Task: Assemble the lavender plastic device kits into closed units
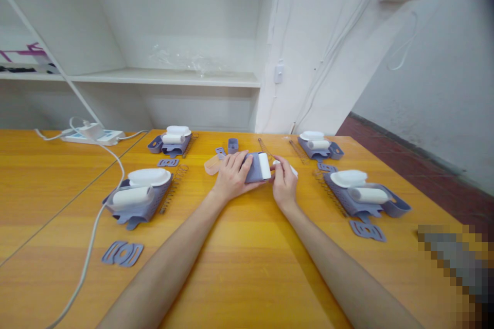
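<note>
My left hand (232, 175) is wrapped round a grey-purple plastic case (253, 168), tilted above the middle of the wooden table. A white roller-like piece (264, 166) sits along the case's right end. Close to that end, my right hand (284, 182) has its fingers bent together in a pinch; what they hold is hidden. Part of a white rounded piece (294, 170) shows behind the right hand, and I cannot tell whether it is held. Beside my left hand lies a clear plastic piece (211, 165).
Grey-purple trays with white parts stand at left (154, 195) and right (363, 200), with two more behind. Metal springs (173, 190) and slotted flat plates (123, 253) lie near them. A small grey-purple cup (232, 145) stands behind my hands. A white cable (90, 252) crosses the left side.
</note>
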### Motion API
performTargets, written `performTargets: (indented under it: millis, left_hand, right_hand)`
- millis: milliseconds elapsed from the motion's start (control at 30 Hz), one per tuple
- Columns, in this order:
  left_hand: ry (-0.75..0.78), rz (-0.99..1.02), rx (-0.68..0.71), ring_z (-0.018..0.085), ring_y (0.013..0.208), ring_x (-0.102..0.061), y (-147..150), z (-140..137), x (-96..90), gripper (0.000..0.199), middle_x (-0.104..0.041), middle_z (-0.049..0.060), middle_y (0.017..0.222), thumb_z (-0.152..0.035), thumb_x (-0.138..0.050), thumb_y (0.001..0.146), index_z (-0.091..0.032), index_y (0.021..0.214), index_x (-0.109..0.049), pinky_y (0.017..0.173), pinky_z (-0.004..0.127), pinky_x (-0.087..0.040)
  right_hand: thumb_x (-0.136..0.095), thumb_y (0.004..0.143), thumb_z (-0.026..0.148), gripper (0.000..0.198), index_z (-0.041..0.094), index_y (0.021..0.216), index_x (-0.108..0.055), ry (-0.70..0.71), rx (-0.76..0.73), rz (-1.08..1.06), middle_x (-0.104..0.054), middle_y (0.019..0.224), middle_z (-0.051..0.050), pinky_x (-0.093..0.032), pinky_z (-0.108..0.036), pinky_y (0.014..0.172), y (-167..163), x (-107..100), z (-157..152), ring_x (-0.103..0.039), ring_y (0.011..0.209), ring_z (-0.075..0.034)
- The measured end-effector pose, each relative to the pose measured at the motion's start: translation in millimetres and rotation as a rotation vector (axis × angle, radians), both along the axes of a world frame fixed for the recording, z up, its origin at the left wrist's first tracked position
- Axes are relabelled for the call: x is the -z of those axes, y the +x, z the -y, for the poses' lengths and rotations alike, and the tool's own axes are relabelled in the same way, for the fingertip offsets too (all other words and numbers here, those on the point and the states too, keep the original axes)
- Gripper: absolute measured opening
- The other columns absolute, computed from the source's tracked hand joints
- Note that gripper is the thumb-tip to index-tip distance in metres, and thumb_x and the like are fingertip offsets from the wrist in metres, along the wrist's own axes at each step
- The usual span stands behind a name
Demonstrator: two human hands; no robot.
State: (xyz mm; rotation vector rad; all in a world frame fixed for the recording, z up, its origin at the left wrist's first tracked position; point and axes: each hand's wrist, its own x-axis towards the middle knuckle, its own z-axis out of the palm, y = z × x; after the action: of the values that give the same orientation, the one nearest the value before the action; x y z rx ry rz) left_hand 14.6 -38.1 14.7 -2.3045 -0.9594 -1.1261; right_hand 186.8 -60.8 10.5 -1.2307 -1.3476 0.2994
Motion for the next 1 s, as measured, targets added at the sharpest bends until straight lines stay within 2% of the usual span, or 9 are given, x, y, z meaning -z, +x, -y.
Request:
performTargets:
  millis: [167,267,367,467,633,833,900,1000]
  left_hand:
    - [-0.003,0.033,-0.026,0.032,0.117,-0.048,-2,2,-0.1,0.073,-0.049,0.018,0.128,-0.059,-0.058,0.073,-0.017,0.129,-0.038,0.095,0.046,-0.036]
    - [0.010,0.094,-0.058,0.031,0.117,-0.047,-5,1,-6.5,0.076,-0.049,0.019,0.128,-0.057,-0.060,0.072,-0.015,0.130,-0.034,0.096,0.045,-0.036]
    - [-0.035,0.151,-0.143,0.030,0.113,-0.048,-8,-2,-21.5,0.074,-0.051,0.018,0.125,-0.056,-0.060,0.072,-0.014,0.129,-0.037,0.094,0.043,-0.036]
    - [-0.153,0.137,-0.263,0.030,0.105,-0.051,-14,-8,-40.2,0.066,-0.056,0.015,0.115,-0.058,-0.057,0.073,-0.015,0.122,-0.044,0.089,0.042,-0.038]
    - [-0.226,0.148,-0.394,0.029,0.101,-0.052,-30,-17,-61.3,0.063,-0.058,0.013,0.108,-0.061,-0.057,0.072,-0.017,0.116,-0.046,0.084,0.040,-0.039]
    - [-0.244,0.198,-0.436,0.028,0.098,-0.053,-42,-21,-71.3,0.061,-0.058,0.011,0.101,-0.060,-0.059,0.071,-0.017,0.112,-0.047,0.082,0.038,-0.040]
    - [-0.242,0.192,-0.428,0.028,0.098,-0.053,-41,-20,-73.3,0.060,-0.057,0.010,0.101,-0.059,-0.060,0.070,-0.018,0.112,-0.046,0.082,0.038,-0.040]
    - [-0.237,0.166,-0.412,0.028,0.098,-0.053,-38,-17,-74.7,0.059,-0.058,0.010,0.102,-0.059,-0.060,0.071,-0.018,0.111,-0.047,0.083,0.038,-0.040]
  right_hand:
    - [-0.035,0.091,0.030,0.031,0.018,0.109,-0.057,-0.031,-0.016,0.017,-0.062,0.076,-0.002,-0.044,-0.030,0.067,2,4,-4,-0.056,0.061,-0.015]
    - [-0.035,0.090,0.027,0.029,0.017,0.106,-0.058,-0.055,-0.050,0.100,-0.063,0.082,-0.004,-0.045,-0.030,0.069,1,6,-7,-0.058,0.068,-0.017]
    - [-0.039,0.088,0.023,0.026,0.018,0.100,-0.060,-0.073,-0.100,0.324,-0.064,0.094,-0.007,-0.044,-0.032,0.077,-5,3,-5,-0.058,0.084,-0.019]
    - [-0.040,0.087,0.021,0.027,0.019,0.106,-0.059,-0.087,-0.151,0.613,-0.061,0.100,-0.008,-0.042,-0.032,0.082,-17,-3,4,-0.054,0.093,-0.020]
    - [-0.041,0.088,0.024,0.032,0.021,0.116,-0.055,-0.123,-0.278,0.957,-0.057,0.099,-0.009,-0.040,-0.034,0.082,-45,-14,16,-0.050,0.095,-0.022]
    - [-0.041,0.087,0.027,0.049,0.027,0.136,-0.035,-0.198,-0.311,1.015,-0.054,0.099,-0.009,-0.042,-0.036,0.078,-78,-18,1,-0.051,0.090,-0.023]
    - [-0.044,0.086,0.030,0.047,0.028,0.133,-0.039,-0.232,-0.303,1.010,-0.053,0.101,-0.010,-0.042,-0.037,0.076,-89,-19,-5,-0.051,0.091,-0.024]
    - [-0.051,0.083,0.037,0.039,0.025,0.120,-0.052,-0.183,-0.239,0.965,-0.048,0.114,-0.014,-0.041,-0.041,0.081,-100,-18,-10,-0.045,0.104,-0.030]
